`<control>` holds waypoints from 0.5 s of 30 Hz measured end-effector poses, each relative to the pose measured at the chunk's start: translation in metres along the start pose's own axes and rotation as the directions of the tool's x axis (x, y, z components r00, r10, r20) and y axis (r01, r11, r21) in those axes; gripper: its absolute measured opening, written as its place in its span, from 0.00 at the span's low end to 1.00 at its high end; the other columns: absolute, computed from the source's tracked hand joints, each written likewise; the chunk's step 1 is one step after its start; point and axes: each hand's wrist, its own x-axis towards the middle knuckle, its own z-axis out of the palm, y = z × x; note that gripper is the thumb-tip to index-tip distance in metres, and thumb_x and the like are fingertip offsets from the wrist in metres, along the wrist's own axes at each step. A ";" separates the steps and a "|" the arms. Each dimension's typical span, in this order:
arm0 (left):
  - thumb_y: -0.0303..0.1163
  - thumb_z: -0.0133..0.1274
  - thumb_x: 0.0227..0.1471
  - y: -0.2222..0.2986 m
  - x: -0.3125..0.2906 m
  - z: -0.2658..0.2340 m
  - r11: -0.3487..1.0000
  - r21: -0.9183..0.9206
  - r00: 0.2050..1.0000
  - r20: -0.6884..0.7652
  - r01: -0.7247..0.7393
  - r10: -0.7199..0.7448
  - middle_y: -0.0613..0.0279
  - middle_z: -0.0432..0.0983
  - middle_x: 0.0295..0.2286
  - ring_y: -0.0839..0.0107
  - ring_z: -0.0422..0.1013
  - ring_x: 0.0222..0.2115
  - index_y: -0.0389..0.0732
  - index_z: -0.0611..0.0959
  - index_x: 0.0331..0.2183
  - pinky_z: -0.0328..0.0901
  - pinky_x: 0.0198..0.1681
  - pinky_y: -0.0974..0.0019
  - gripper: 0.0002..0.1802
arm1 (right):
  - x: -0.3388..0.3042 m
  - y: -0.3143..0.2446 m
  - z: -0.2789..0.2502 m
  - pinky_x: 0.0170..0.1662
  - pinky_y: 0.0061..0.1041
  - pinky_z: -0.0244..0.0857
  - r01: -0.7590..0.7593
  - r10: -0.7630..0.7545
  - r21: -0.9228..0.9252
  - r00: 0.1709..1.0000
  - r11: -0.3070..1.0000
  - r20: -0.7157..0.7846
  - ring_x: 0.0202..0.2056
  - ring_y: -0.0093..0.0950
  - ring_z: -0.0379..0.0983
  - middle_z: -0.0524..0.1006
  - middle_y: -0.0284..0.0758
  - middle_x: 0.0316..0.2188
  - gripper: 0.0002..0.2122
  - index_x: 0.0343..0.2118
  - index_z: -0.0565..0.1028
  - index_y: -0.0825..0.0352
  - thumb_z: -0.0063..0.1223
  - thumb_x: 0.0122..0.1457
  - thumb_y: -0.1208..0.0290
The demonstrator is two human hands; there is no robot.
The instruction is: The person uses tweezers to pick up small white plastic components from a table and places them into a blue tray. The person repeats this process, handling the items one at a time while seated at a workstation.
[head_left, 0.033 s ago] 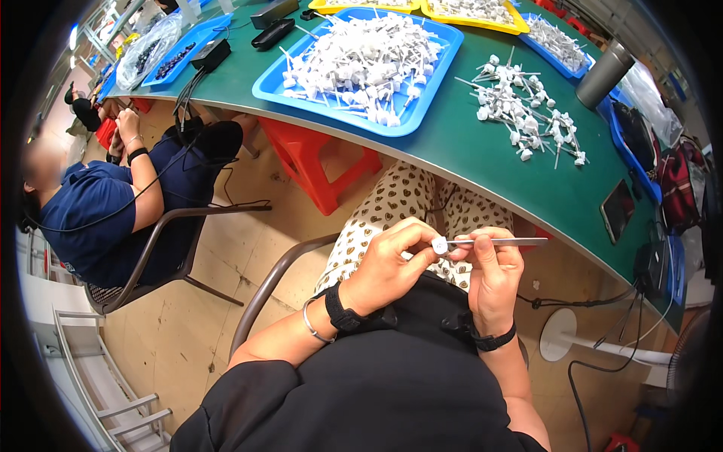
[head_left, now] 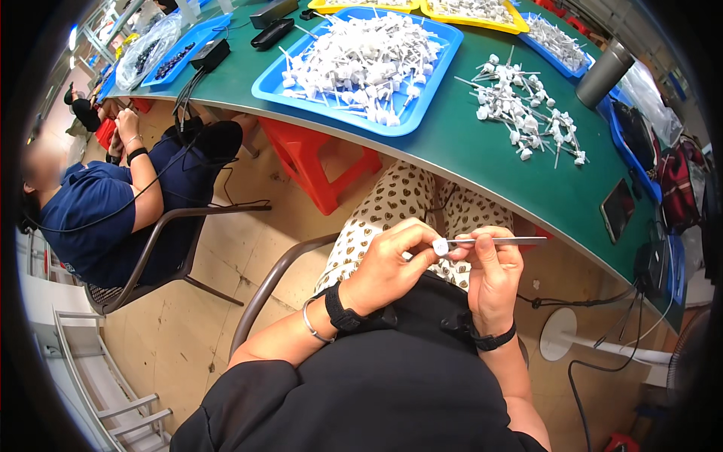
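from the head view i see my left hand [head_left: 392,264] pinching a small white cap [head_left: 440,246] between thumb and fingertips, and my right hand [head_left: 493,275] closed on a thin grey rod [head_left: 501,241]. the cap sits at the rod's left end, right where the two grips meet, held over my lap. the rod's long axis runs level, left to right, its free end pointing out to the right past my right thumb.

above the grip, across the green table [head_left: 482,162], lies one blue tray [head_left: 422,98] heaped with white pieces, too many to count. up and right of the grip is a loose pile of white stemmed parts [head_left: 523,113], and beyond it a grey cylinder [head_left: 602,74]. two yellow trays [head_left: 482,15] lie at the far edge. well left of the grip, a person in blue [head_left: 98,211] sits on a chair.
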 end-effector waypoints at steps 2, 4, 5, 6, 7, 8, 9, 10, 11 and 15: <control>0.16 0.56 0.50 -0.006 -0.004 0.003 1.000 0.010 0.998 0.061 0.006 -0.007 0.58 0.76 0.31 0.69 0.75 0.30 0.33 0.81 0.34 0.70 0.31 0.70 0.07 | 0.000 -0.001 0.001 0.38 0.27 0.76 -0.004 0.004 0.048 1.000 0.999 0.004 0.31 0.27 0.79 0.80 0.41 0.34 0.07 0.40 0.74 0.71 0.52 0.66 0.71; 0.19 0.58 0.52 -0.007 -0.004 0.005 1.000 -0.022 0.999 0.027 0.018 -0.017 0.60 0.76 0.30 0.72 0.75 0.28 0.34 0.81 0.34 0.69 0.30 0.72 0.04 | 0.001 0.000 0.001 0.39 0.28 0.76 0.011 -0.010 0.044 1.000 0.999 -0.021 0.31 0.28 0.79 0.80 0.42 0.35 0.07 0.40 0.73 0.71 0.52 0.66 0.71; 0.21 0.58 0.53 -0.005 -0.003 0.004 0.999 -0.030 0.999 0.015 0.031 -0.030 0.61 0.77 0.30 0.73 0.76 0.28 0.34 0.82 0.34 0.70 0.30 0.72 0.03 | 0.001 0.000 0.000 0.39 0.28 0.76 0.020 -0.018 0.043 0.999 0.999 -0.034 0.31 0.28 0.79 0.80 0.42 0.35 0.07 0.40 0.73 0.71 0.52 0.66 0.71; 0.22 0.59 0.55 -0.003 -0.002 0.003 0.998 -0.038 0.999 0.003 0.043 -0.043 0.61 0.77 0.30 0.74 0.77 0.28 0.34 0.82 0.34 0.70 0.30 0.73 0.03 | 0.001 -0.001 0.000 0.40 0.28 0.76 0.031 -0.030 0.020 0.999 0.999 -0.036 0.32 0.28 0.79 0.80 0.42 0.35 0.07 0.40 0.73 0.71 0.52 0.66 0.72; 0.23 0.58 0.55 -0.002 -0.002 0.002 0.997 -0.030 0.997 0.011 0.071 -0.071 0.62 0.77 0.30 0.75 0.77 0.29 0.33 0.82 0.33 0.70 0.31 0.73 0.03 | 0.000 -0.002 0.002 0.40 0.29 0.76 0.042 -0.042 -0.001 0.999 0.999 -0.034 0.32 0.28 0.79 0.80 0.42 0.36 0.07 0.40 0.73 0.71 0.52 0.66 0.72; 0.23 0.58 0.56 -0.002 -0.002 0.001 0.995 -0.041 0.996 0.010 0.091 -0.091 0.62 0.77 0.30 0.75 0.77 0.29 0.33 0.82 0.34 0.71 0.31 0.73 0.03 | 0.000 -0.003 0.003 0.41 0.29 0.76 0.053 -0.053 -0.023 0.998 0.998 -0.031 0.32 0.29 0.80 0.80 0.42 0.36 0.08 0.40 0.73 0.72 0.51 0.66 0.72; 0.23 0.58 0.56 -0.003 -0.002 0.000 0.992 -0.052 0.994 0.010 0.112 -0.111 0.62 0.77 0.30 0.76 0.77 0.29 0.33 0.81 0.34 0.71 0.32 0.73 0.03 | 0.000 -0.004 0.002 0.42 0.30 0.76 0.076 -0.076 -0.070 0.997 0.995 -0.002 0.34 0.29 0.80 0.80 0.41 0.37 0.07 0.42 0.73 0.72 0.51 0.66 0.73; 0.23 0.58 0.56 -0.003 -0.002 0.000 0.989 -0.064 0.991 0.010 0.133 -0.132 0.63 0.77 0.30 0.76 0.77 0.29 0.33 0.81 0.34 0.71 0.32 0.73 0.04 | -0.001 -0.005 0.003 0.42 0.29 0.76 0.083 -0.082 -0.096 0.997 0.992 0.009 0.35 0.29 0.80 0.79 0.41 0.37 0.07 0.42 0.73 0.72 0.52 0.65 0.74; 0.24 0.58 0.56 -0.003 -0.002 -0.001 0.985 -0.093 0.989 0.007 0.145 -0.145 0.63 0.77 0.31 0.76 0.77 0.29 0.33 0.81 0.34 0.71 0.32 0.73 0.04 | -0.001 -0.006 0.004 0.43 0.29 0.76 0.090 -0.088 -0.123 0.996 0.988 0.021 0.35 0.29 0.80 0.79 0.41 0.37 0.07 0.42 0.73 0.73 0.52 0.65 0.75; 0.24 0.58 0.57 -0.003 -0.002 -0.001 0.978 -0.130 0.987 0.009 0.162 -0.162 0.64 0.77 0.31 0.77 0.77 0.29 0.34 0.81 0.35 0.72 0.32 0.74 0.04 | -0.003 -0.003 0.004 0.44 0.26 0.75 0.129 -0.118 -0.218 0.991 0.967 0.065 0.36 0.27 0.79 0.79 0.41 0.37 0.06 0.41 0.74 0.73 0.52 0.65 0.76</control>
